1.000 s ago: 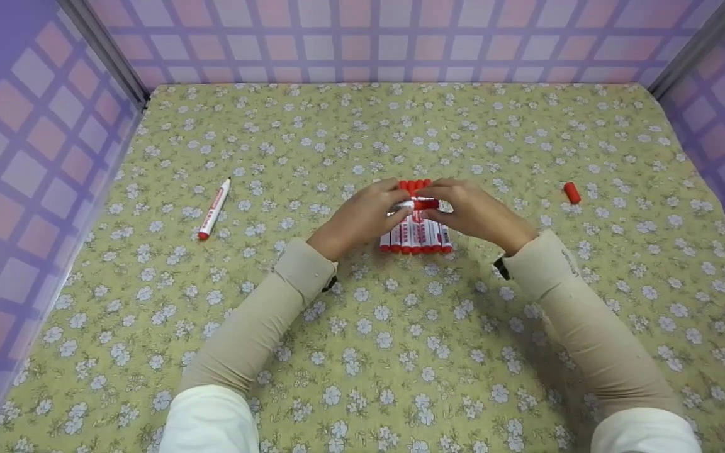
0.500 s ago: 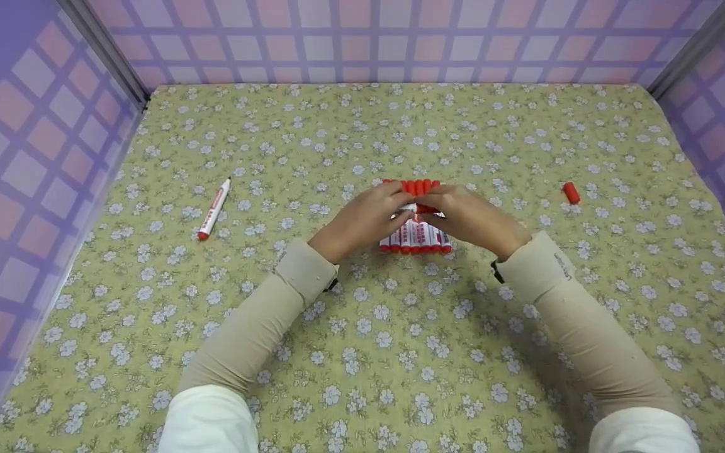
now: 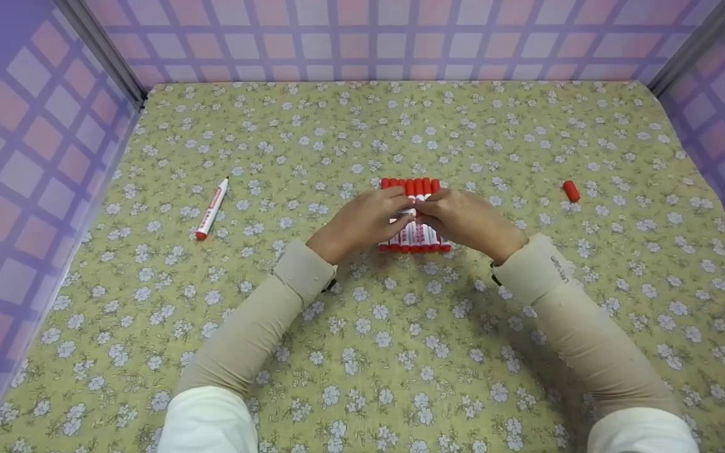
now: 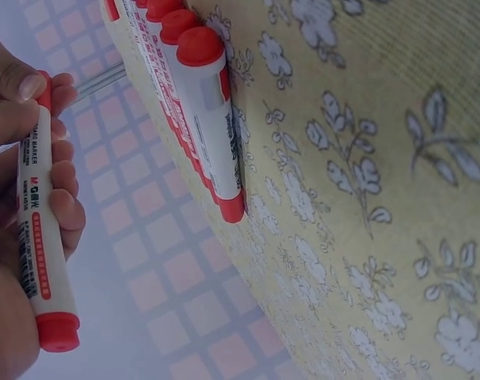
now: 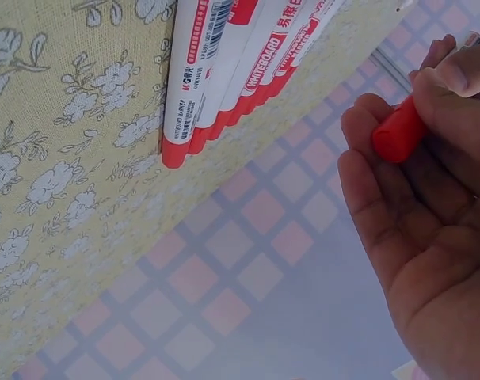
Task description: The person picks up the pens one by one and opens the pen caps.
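Both hands meeting above middle of tablecloth (image 3: 400, 352), just over row of markers (image 3: 414, 238). Left hand (image 3: 362, 220) curled round a held marker (image 4: 40, 237): fingers wrapped on the white barrel, thumb near the cap end. Right hand (image 3: 466, 217) pinching the red cap (image 5: 398, 133) of that same marker between thumb and fingers, palm otherwise loose in right wrist view.

Held marker: smooth white plastic cylinder, red plug at tail end, red band of small dots down the barrel, red print reading "M&G" plus small text ending "MARKER". Cap: glossy red, cylindrical, rounded.

Row of markers: same type, lying side by side and touching, flat on the cloth, red caps pointing away from the person, red tail plugs near. Readable on barrels in right wrist view: "WHITEBOARD MARKER", "M&G", a barcode, some Chinese characters too small to read.

Tablecloth: coarse woven fabric, olive-yellow, printed with small white flowers and grey leaves.

Loose marker (image 3: 212, 209) well apart to the left, lying diagonally, uncapped tip showing. Loose cap (image 3: 571, 191) well apart to the right, short red cylinder.

Walls (image 3: 375, 38): purple with pink grid squares, smooth.

Sleeves (image 3: 262, 321): beige, soft knit.
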`<state>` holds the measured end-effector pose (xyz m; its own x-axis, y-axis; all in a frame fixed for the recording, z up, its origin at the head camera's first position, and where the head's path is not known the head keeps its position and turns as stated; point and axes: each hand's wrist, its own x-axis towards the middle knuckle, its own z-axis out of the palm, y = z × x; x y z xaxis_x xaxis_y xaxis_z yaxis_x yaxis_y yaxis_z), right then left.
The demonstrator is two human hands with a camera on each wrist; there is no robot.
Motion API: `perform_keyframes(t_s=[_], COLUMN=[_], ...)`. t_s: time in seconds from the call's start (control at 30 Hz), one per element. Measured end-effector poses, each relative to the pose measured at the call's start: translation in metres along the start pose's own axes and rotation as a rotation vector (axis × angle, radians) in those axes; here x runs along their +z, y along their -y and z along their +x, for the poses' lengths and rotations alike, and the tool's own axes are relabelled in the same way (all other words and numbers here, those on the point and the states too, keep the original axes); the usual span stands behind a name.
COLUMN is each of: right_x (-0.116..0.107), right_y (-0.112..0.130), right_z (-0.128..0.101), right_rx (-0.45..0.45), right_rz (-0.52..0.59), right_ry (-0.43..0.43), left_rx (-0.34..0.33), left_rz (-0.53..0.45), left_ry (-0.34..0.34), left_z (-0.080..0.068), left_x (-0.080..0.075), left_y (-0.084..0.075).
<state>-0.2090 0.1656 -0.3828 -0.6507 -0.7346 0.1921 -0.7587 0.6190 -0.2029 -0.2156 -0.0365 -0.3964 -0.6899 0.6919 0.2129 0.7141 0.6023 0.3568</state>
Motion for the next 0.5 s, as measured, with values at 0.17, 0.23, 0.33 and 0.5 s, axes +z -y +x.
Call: perform_keyframes(t_s=[0.17, 0.23, 0.33, 0.5], right_x=[0.0, -0.0001, 0.0001, 0.0015], right_y=[0.0009, 0.0014, 0.0016, 0.0009], right_z=[-0.0007, -0.0006, -0.0003, -0.0004], right_rx=[-0.005, -0.008, -0.014, -0.018], right_rz=[-0.022, -0.031, -0.037, -0.046], right_ry=[-0.016, -0.023, -0.037, -0.049], left_rx=[-0.004, -0.009, -0.016, -0.02], left_rz=[-0.016, -0.031, -0.054, -0.083], left_ry=[0.006, 0.009, 0.012, 0.024], left_z=[0.0004, 0.0003, 0.0003, 0.0004], left_x=[0.0002, -0.0002, -0.0009, -0.0018], left_y=[0.0005, 0.0004, 0.0003, 0.0008])
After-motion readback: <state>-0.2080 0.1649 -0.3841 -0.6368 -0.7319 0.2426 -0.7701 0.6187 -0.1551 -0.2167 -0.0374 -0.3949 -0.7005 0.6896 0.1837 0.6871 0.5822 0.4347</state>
